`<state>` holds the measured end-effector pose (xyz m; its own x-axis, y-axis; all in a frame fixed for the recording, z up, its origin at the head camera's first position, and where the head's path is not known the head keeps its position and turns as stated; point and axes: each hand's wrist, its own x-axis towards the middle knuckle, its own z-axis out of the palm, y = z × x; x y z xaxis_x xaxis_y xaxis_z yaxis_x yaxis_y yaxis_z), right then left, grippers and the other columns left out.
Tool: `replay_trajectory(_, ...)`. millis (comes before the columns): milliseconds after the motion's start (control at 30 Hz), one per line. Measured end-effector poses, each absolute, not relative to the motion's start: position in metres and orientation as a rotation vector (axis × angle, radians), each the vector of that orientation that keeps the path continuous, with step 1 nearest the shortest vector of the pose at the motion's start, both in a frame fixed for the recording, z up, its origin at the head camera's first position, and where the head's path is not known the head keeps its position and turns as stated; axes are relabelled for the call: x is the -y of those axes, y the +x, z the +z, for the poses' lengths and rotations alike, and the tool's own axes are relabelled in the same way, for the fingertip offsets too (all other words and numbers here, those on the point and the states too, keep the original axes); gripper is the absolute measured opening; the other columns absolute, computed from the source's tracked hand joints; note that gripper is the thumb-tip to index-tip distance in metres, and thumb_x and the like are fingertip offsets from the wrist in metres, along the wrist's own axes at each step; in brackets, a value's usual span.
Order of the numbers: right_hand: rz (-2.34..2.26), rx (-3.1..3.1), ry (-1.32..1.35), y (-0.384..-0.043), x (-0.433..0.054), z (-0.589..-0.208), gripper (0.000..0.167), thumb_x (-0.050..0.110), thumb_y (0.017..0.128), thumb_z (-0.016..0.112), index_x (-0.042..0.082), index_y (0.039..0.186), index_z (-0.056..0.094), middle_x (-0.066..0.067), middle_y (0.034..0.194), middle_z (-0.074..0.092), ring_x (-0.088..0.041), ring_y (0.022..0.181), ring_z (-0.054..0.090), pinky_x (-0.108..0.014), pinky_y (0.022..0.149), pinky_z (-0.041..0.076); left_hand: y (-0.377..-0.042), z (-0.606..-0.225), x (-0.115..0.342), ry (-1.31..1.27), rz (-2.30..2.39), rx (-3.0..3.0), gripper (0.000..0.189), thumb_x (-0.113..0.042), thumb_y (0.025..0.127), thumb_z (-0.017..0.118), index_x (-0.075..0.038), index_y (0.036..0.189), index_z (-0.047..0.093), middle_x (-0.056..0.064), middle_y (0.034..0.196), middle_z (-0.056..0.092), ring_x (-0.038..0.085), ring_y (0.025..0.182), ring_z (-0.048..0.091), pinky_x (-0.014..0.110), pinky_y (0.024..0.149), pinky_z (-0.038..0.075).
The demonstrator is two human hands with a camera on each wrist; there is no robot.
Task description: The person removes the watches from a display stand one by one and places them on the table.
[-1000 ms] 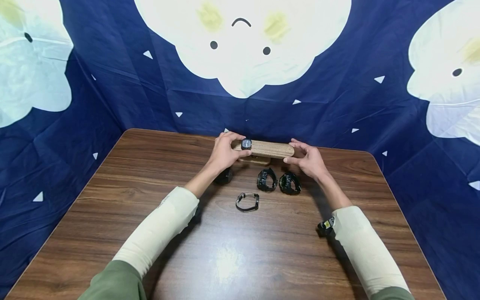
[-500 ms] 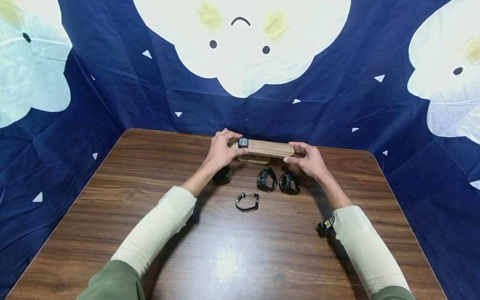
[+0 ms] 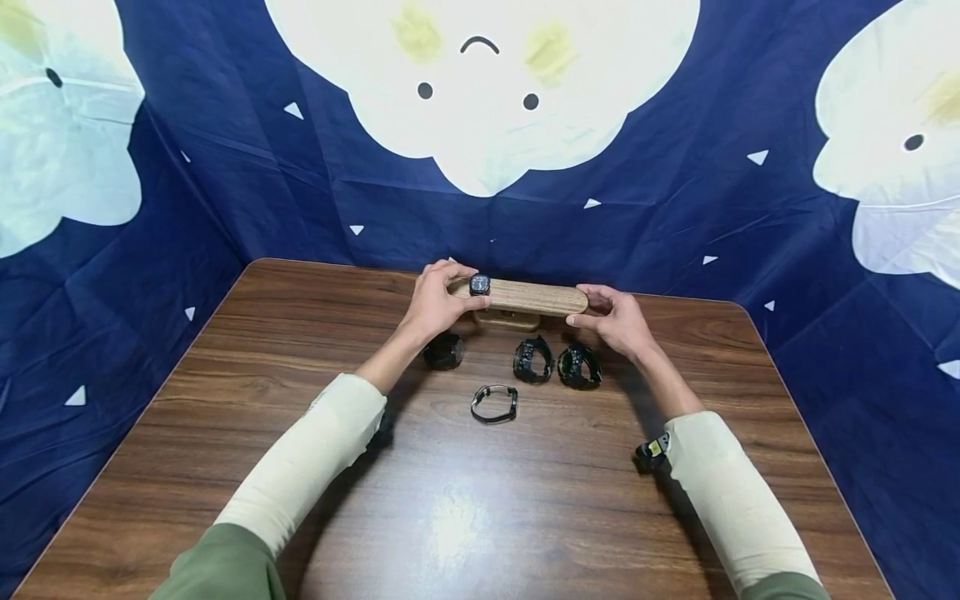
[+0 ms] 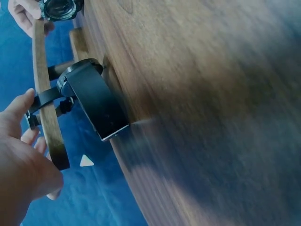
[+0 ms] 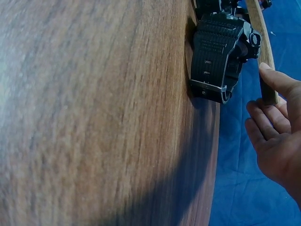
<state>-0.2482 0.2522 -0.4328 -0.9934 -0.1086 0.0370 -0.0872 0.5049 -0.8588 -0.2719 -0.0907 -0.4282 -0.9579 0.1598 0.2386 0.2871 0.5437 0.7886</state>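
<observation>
A wooden watch stand (image 3: 536, 297) with a rounded bar stands near the table's back edge. Around the bar's left part sits a square-faced black wristwatch (image 3: 480, 285), its strap (image 4: 46, 98) looped over the wood in the left wrist view. My left hand (image 3: 433, 300) pinches this watch between thumb and fingers, close to the bar's left end. At the opposite end, my right hand (image 3: 618, 321) holds the bar between thumb and fingers, seen also in the right wrist view, where the bar (image 5: 263, 44) runs upward from the hand (image 5: 280, 129).
In front of the stand lie a dark watch (image 3: 444, 352), two chunky black watches (image 3: 533, 360) (image 3: 579, 367) and a slim-banded watch (image 3: 495, 404). The wooden table (image 3: 450, 467) meets a blue cloth backdrop (image 3: 405, 225) behind the stand.
The square-faced watch has slid left along the bar with my left hand, nearer to its end. My right hand stays at the right end; the stand has not visibly moved.
</observation>
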Motion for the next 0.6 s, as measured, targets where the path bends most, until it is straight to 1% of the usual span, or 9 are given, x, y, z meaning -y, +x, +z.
replay_trajectory(67,-1.537,-2.710,-0.175,-0.2484,-0.2522,-0.4328,0.068,0.011,0.094,0.092,0.000,0.156,0.064,-0.026,0.151,0.072,-0.040,0.141,0.068,-0.037,0.117,0.052,-0.2718,-0.4283,0.0918,-0.369,-1.389,2.638,0.057,-0.032,0.086,0.100,-0.011,0.135,0.080,0.010,0.140,0.073,0.033,0.140,0.056,0.053,0.128,0.038)
replay_trajectory(133,-1.532,-2.714,-0.175,-0.2485,-0.2523,-0.4330,0.068,0.012,0.094,0.092,0.001,0.156,0.064,-0.026,0.151,0.072,-0.040,0.141,0.068,-0.042,0.119,0.051,-0.2719,-0.4282,0.0926,-0.362,-1.386,2.639,0.058,-0.033,0.086,0.100,-0.011,0.136,0.080,0.010,0.141,0.073,0.033,0.142,0.056,0.052,0.128,0.038)
replay_trajectory(233,-1.535,-2.716,-0.178,-0.2485,-0.2523,-0.4333,0.067,0.011,0.095,0.091,0.000,0.156,0.065,-0.026,0.150,0.072,-0.040,0.141,0.068,-0.044,0.119,0.051,-0.2724,-0.4283,0.0939,-0.355,-1.388,2.634,0.059,-0.033,0.086,0.100,-0.010,0.137,0.080,0.011,0.142,0.073,0.034,0.144,0.056,0.053,0.129,0.038)
replay_trajectory(333,-1.540,-2.717,-0.179,-0.2484,-0.2523,-0.4333,0.067,0.010,0.094,0.091,0.000,0.155,0.065,-0.026,0.150,0.072,-0.040,0.141,0.068,-0.039,0.117,0.052,-0.2727,-0.4279,0.0952,-0.350,-1.402,2.624,0.060,-0.032,0.085,0.101,-0.010,0.136,0.080,0.011,0.141,0.073,0.035,0.145,0.056,0.053,0.130,0.038)
replay_trajectory(500,-1.545,-2.717,-0.179,-0.2485,-0.2520,-0.4336,0.068,0.010,0.095,0.091,-0.001,0.156,0.064,-0.026,0.150,0.072,-0.040,0.142,0.068,-0.026,0.112,0.051,-0.2733,-0.4280,0.0974,-0.339,-1.407,2.613,0.059,-0.031,0.084,0.102,-0.010,0.135,0.080,0.011,0.140,0.074,0.035,0.145,0.057,0.053,0.128,0.041)
replay_trajectory(600,-1.545,-2.717,-0.175,-0.2487,-0.2518,-0.4340,0.068,0.009,0.095,0.090,-0.001,0.156,0.064,-0.026,0.151,0.072,-0.040,0.142,0.068,-0.020,0.108,0.050,-0.2734,-0.4279,0.0990,-0.334,-1.400,2.614,0.058,-0.031,0.084,0.102,-0.010,0.134,0.080,0.011,0.140,0.074,0.035,0.145,0.058,0.053,0.127,0.041)
